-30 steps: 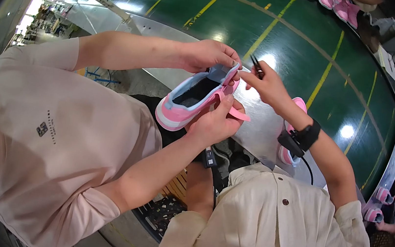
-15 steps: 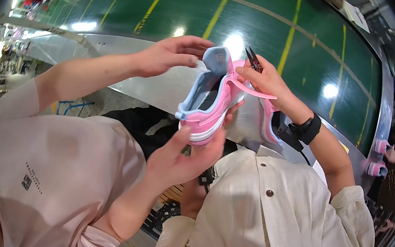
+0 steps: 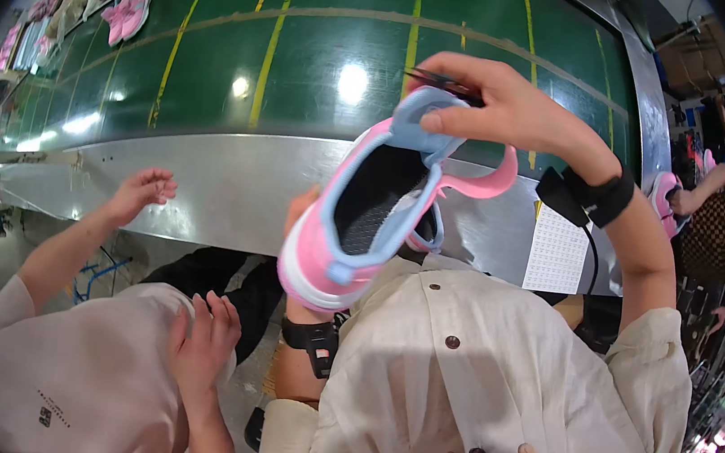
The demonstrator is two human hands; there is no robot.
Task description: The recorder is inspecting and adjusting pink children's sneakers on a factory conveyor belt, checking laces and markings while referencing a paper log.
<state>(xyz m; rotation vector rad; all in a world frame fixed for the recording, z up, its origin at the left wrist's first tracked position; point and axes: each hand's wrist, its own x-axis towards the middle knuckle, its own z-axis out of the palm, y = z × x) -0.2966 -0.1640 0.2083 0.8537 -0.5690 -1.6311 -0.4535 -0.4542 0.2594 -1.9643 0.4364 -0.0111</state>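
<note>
A pink sneaker [image 3: 323, 249] with a light-blue lining is held up in front of my chest, its dark insole showing. My left hand [image 3: 301, 207] grips it from behind and below; most of that hand is hidden by the shoe. My right hand [image 3: 500, 103] is closed around dark thread snips [image 3: 439, 80], which point left above the shoe. Its thumb presses the blue tongue [image 3: 413, 124] at the shoe's opening. A loose pink strap [image 3: 485, 185] curls out to the right. Behind the held shoe, part of another sneaker [image 3: 431, 226] shows on the metal ledge.
A co-worker's hands [image 3: 144, 195] are at the left, apart from the shoe. Beyond the metal ledge [image 3: 232, 183] lies a green table surface [image 3: 331, 42] with yellow lines. A pair of pink shoes [image 3: 126, 15] sits far left. A printed sheet [image 3: 557, 250] lies at right.
The co-worker's hands have let go of the sneaker and drawn back left. The sneaker is now closer to me, held by my hands. My right hand has moved onto the tongue. The view has shifted.
</note>
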